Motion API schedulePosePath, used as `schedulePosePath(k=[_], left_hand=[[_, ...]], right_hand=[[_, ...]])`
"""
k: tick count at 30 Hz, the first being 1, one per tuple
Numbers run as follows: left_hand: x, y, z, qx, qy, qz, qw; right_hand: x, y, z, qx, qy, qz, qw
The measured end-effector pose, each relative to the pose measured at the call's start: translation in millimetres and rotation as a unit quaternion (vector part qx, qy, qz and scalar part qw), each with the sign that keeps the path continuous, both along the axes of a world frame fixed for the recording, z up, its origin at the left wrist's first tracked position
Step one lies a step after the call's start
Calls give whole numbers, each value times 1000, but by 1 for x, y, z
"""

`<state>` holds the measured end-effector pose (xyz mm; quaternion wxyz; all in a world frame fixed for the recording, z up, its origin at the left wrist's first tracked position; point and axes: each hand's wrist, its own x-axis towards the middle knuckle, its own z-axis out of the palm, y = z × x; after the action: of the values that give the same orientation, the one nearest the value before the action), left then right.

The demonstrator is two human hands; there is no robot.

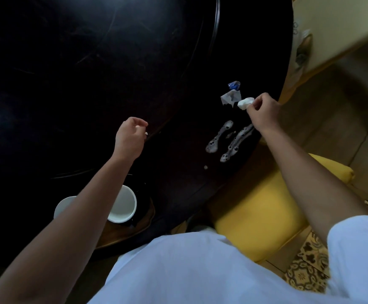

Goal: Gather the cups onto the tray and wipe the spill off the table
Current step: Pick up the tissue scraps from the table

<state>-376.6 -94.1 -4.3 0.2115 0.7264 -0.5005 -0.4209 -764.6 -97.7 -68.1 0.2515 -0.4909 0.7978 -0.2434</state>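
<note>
Two white cups stand on a dark wooden tray [134,229] near the table's front edge; one cup [124,205] shows under my left forearm, the other cup [63,206] is partly hidden by it. A foamy spill [229,142] lies in two streaks on the dark table [90,73]. My right hand [263,111] hovers just beyond the spill and pinches a crumpled white tissue [245,103]. My left hand [130,137] floats over the table left of the spill, fingers curled in, nothing visible in it.
A torn white and blue wrapper [231,95] lies on the table beside the tissue. A yellow padded chair [266,211] stands against the table's right edge. Patterned floor tiles [305,268] show at the lower right.
</note>
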Motion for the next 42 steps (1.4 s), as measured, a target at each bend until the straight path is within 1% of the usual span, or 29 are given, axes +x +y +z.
schedulePosePath(k=[2,6,9,14,17,20,22,24,29,37,39,42], left_hand=[[5,-7,-6,-30,-81,-48,995],[15,-19,-16,-38,-163,-92,982],[19,-20,-22,-25,-190,-116,975],[16,-18,-27,-46,-229,-165,958],[14,-17,-28,-46,-229,-156,960],[14,-20,-28,-42,-224,-147,962],[16,-22,-28,-34,-221,-134,965],[16,-24,-29,-27,-216,-130,967],[17,-24,-30,-22,-209,-127,969],[18,-25,-32,-28,-207,-129,969],[19,-25,-32,-28,-204,-130,970],[19,-24,-34,-35,-204,-130,970]], right_hand=[[4,-3,1,5,-7,11,1000],[9,-9,0,74,3,33,997],[10,-12,-2,90,19,17,996],[10,-15,0,105,89,29,990],[10,-16,5,94,55,11,994],[19,-18,13,33,50,5,998],[30,-22,20,14,46,13,999],[42,-28,24,16,41,20,999],[63,-34,21,58,52,12,997],[67,-32,16,71,49,0,996],[66,-31,18,65,51,-4,997],[64,-27,20,27,53,-18,998]])
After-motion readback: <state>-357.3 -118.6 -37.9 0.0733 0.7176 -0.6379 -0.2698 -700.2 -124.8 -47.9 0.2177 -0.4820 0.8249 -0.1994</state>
